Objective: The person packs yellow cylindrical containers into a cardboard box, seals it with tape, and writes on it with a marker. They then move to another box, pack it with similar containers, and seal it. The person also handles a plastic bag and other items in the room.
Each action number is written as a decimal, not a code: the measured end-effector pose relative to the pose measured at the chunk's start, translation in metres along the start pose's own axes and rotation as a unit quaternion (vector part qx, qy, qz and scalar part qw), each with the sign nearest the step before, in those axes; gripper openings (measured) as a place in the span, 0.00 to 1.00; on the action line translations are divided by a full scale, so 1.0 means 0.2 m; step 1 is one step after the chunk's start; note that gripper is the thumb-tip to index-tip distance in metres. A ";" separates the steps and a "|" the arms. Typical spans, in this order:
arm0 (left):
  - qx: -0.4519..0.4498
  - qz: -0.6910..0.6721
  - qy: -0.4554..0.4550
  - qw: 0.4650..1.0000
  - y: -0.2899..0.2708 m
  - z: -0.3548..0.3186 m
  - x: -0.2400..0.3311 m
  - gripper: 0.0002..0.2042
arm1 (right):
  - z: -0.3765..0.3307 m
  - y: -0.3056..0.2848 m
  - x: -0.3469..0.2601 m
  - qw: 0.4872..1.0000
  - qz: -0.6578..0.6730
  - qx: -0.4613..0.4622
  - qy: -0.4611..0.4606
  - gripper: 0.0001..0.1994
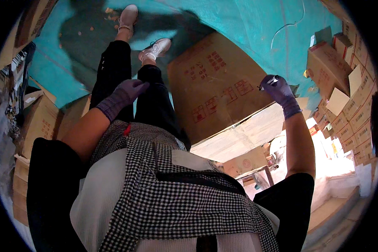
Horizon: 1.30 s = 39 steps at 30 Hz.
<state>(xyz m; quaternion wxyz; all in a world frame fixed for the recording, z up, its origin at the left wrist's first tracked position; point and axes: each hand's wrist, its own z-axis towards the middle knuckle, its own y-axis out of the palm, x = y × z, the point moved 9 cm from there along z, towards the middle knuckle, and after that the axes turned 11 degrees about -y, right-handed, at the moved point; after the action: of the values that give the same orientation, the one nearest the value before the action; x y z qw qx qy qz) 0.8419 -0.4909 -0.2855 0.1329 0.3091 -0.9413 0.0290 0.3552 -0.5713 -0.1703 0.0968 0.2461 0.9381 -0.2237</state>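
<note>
My left hand (126, 95), in a purple glove, hangs in front of my thigh with its fingers drawn together. Nothing shows in it. My right hand (283, 94), gloved alike, is closed around a small black-and-white object (271, 80) whose kind I cannot make out. Just left of the right hand stands a large brown cardboard box (218, 80) with red printing. A pale, lit side of the box lies below its printed face. Whether the right hand touches the box cannot be told.
Teal sheeting (248, 25) covers the floor, with a pale strand (287, 25) and small scraps on it. Stacked cartons (357, 122) line the right, near an open-flapped box (328, 69). More boxes (40, 122) stand left. My pale shoes (155, 48) are beside the large box.
</note>
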 end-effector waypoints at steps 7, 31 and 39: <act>-0.012 0.006 0.015 1.000 0.00 0.00 0.00 0.26 | -0.03 0.04 0.02 0.996 0.069 -0.031 -0.045 0.12; 0.007 0.054 0.616 0.786 -0.18 -1.70 1.65 0.21 | -1.53 -0.23 -1.38 0.743 0.403 0.349 -0.405 0.24; 0.040 0.214 0.636 0.740 -0.01 -2.03 1.72 0.20 | -1.77 -0.13 -1.40 0.749 0.375 0.380 -0.393 0.13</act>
<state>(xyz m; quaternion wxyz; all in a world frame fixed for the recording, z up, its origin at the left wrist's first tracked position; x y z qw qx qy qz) 0.6710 -0.6340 0.1971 0.6785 0.0141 -0.6773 0.2841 0.5576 -0.5441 0.2338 0.4313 0.4847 0.4876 -0.5843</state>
